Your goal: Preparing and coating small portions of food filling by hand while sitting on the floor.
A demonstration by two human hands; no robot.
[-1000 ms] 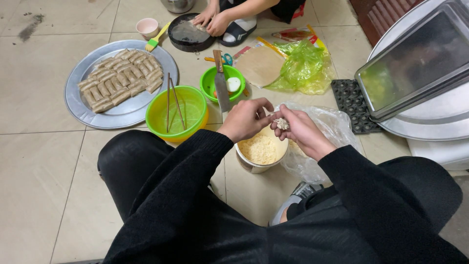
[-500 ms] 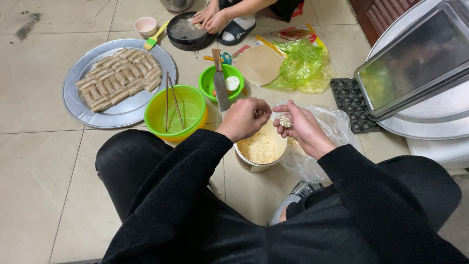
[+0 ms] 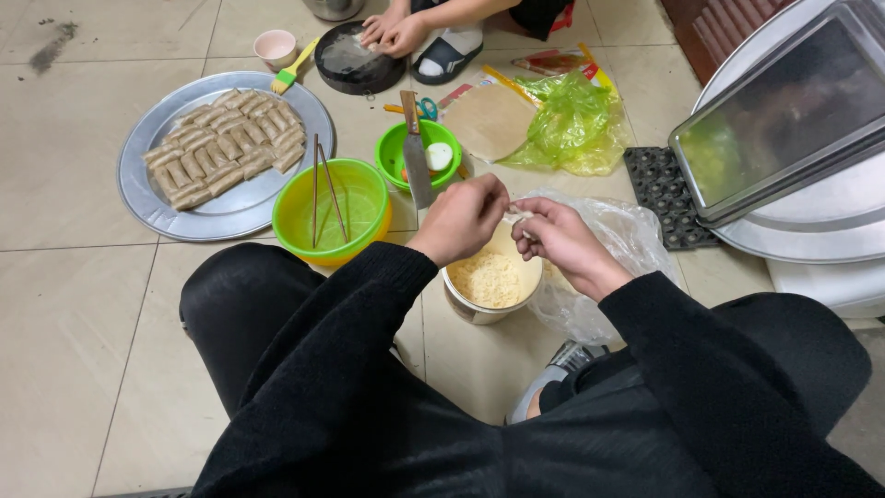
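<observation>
Head view, hands: the left hand (image 3: 461, 218) and right hand (image 3: 560, 238) meet above a round white tub of pale crumbs (image 3: 490, 279), fingers pinching a small pale roll (image 3: 518, 218) between them.
Floor, left: a green plastic bowl with chopsticks (image 3: 332, 208); a round metal tray of wrapped rolls (image 3: 224, 154).
Far side: another person's hands (image 3: 389, 33) press into a dark round pan (image 3: 355, 61).

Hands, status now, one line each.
Left hand: closed, pinching a small pale piece over the white bowl.
Right hand: closed on the same piece.
</observation>
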